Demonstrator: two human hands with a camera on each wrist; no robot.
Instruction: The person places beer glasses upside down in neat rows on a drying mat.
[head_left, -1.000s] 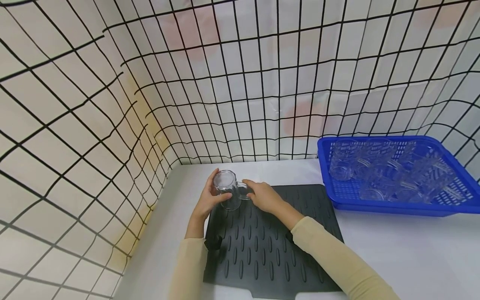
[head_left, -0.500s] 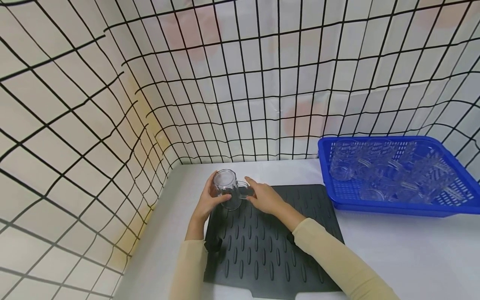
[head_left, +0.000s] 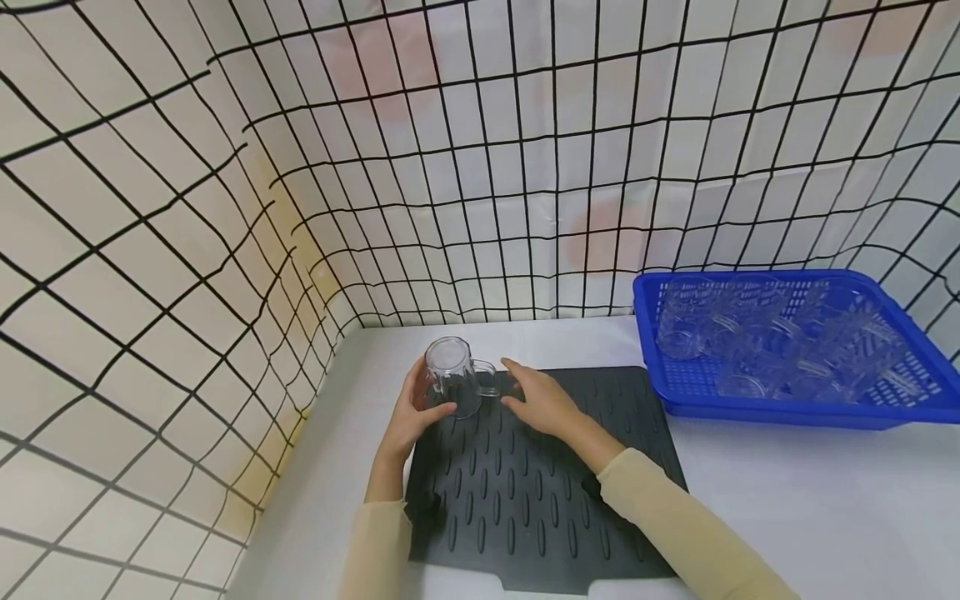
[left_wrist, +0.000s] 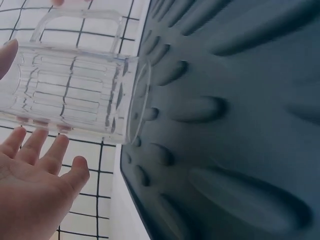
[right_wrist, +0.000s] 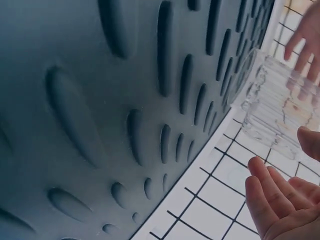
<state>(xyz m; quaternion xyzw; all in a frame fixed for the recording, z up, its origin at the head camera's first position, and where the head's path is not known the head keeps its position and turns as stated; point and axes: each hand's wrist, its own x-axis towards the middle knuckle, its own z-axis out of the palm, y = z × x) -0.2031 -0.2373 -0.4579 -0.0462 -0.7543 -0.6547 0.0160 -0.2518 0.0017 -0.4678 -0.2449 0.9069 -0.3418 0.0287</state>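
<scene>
While one mug (head_left: pixel 457 382) stands upside down near the far left corner of the dark mat (head_left: pixel 517 508), a blue basket (head_left: pixel 780 413) to the right of the mat holds a cluster of clear glasses (head_left: pixel 746 379). The mug's mouth is down against the mat, its round base faces up, and its handle (head_left: pixel 491 382) points right, toward the right hand. Through its clear wall, the left wrist view shows the lines of the grid (head_left: pixel 556 133) behind it.

The left hand (head_left: pixel 407 419) is loosely cupped at the mug's left side, fingers parted, thumb toward the near side; it has no grip on the mug, and whether the fingertips touch the glass cannot be told. The right hand (head_left: pixel 546 406) is open just beside the handle, thumb and fingers well parted, with nothing in its hold.

The basket has low, slotted walls and a broad rim, and sits on the white tabletop (head_left: pixel 840 500) just beside the mat's far right corner. Its glasses stand close together and overlap in view, so their count and how each one is turned cannot be made out; slots in the basket's floor show between and around them. Raised oval ribs run in rows across the mat.
</scene>
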